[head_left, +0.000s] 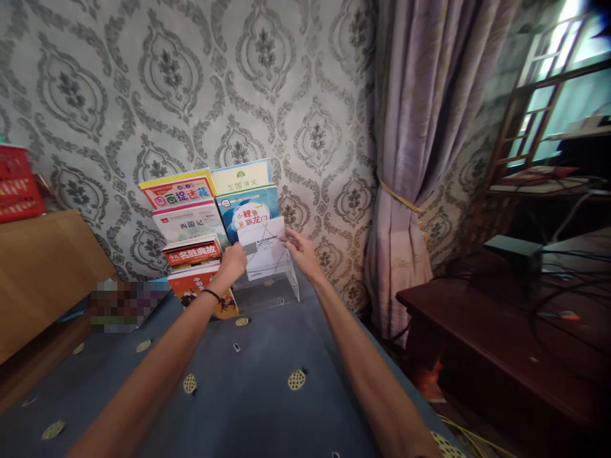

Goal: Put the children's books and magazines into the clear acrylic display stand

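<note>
A white book (265, 254) with grey lines on its cover is held upright between my two hands. My left hand (232, 264) grips its left edge, fingers closed. On its right edge my right hand (301, 251) pinches near the upper corner. The book stands in or just over the right column of a clear tiered book rack (272, 298); whether its bottom touches is hard to tell. Behind it rise a blue book (252, 200) and a cream book (243, 176). The left column holds several books, with an orange book (224, 307) at the front.
The rack stands on a dark blue pineapple-print cloth (238, 394) against a patterned wall. To the left are a wooden box (52, 273) and a red basket (19, 184). A purple curtain (410, 140) and a dark red desk (477, 331) with cables are at the right.
</note>
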Available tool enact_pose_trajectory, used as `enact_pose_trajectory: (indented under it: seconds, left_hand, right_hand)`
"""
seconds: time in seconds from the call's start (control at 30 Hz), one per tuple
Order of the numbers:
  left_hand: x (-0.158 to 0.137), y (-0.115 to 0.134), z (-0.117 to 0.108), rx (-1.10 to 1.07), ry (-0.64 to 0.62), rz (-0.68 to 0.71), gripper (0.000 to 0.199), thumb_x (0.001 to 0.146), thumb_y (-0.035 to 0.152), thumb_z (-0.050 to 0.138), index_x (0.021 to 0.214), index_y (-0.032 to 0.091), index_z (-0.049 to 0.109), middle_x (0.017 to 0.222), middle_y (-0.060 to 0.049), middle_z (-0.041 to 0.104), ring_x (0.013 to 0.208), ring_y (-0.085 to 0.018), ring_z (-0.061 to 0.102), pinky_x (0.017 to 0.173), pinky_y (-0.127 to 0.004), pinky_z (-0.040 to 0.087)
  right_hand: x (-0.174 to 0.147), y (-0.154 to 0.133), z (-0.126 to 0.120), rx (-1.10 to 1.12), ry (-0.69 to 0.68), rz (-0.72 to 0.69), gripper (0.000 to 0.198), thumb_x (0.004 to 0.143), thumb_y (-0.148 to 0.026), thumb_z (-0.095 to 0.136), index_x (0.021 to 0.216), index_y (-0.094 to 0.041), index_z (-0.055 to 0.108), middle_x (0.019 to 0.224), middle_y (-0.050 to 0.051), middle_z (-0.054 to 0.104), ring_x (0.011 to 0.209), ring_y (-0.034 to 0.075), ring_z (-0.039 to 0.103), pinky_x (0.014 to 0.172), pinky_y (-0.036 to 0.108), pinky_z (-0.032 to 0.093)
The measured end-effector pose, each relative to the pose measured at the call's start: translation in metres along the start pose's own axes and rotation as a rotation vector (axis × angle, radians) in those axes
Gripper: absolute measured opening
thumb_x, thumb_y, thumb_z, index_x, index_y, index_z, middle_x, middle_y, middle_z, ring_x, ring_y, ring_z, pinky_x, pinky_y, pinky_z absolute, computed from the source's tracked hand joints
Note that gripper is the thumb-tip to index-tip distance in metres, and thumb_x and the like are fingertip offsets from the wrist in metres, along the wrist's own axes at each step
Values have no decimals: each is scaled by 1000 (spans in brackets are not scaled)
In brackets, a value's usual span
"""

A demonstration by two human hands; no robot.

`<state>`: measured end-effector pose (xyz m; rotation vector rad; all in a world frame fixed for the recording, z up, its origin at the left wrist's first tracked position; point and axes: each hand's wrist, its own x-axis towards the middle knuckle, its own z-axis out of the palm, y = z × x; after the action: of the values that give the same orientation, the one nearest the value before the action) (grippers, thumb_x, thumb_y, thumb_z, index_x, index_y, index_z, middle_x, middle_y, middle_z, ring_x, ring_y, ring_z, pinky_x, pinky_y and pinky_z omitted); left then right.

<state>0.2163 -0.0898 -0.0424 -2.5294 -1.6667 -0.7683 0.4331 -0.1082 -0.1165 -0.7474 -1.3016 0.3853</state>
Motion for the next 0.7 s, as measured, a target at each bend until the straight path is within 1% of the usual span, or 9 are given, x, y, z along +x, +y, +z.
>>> enact_pose_trajectory:
  seconds: [0.1,0.27,0.37,0.53,0.7]
  left_hand:
    - [0,-2,1,-1,-5,-25,21,91,14,55,109,12,66,90,-17,76,95,-29,76,82,-31,56]
    - [2,-2,3,-15,18,-72,29,90,13,57,119,9,56,95,-20,75,94,-31,76,82,-35,58]
    - [2,-1,4,-25,32,-94,33,90,10,56,122,9,50,100,-22,74,94,-32,76,83,-37,58]
    - [1,1,5,-38,35,-112,36,88,9,58,121,12,45,100,-21,74,93,-32,76,83,-39,59]
    - [-1,5,2,-35,30,-124,35,90,10,55,122,13,42,99,-20,74,97,-31,75,84,-39,58]
  right_hand:
    - [0,2,0,1,-2,2,51,87,-46,64,133,-23,63,133,15,67,117,30,69,97,48,57]
    - [-2,3,0,-32,-21,4,40,88,-44,61,120,-21,71,114,12,73,100,25,73,91,45,60]
    - [-3,3,3,-41,-45,16,38,88,-40,61,119,-20,72,107,11,75,96,24,74,90,45,61]
    - [-4,5,6,-51,-69,38,37,87,-37,61,119,-22,72,111,11,76,101,25,73,90,44,61]
    - [-5,5,6,-51,-81,60,39,87,-35,61,122,-21,71,113,12,76,104,25,73,87,42,62]
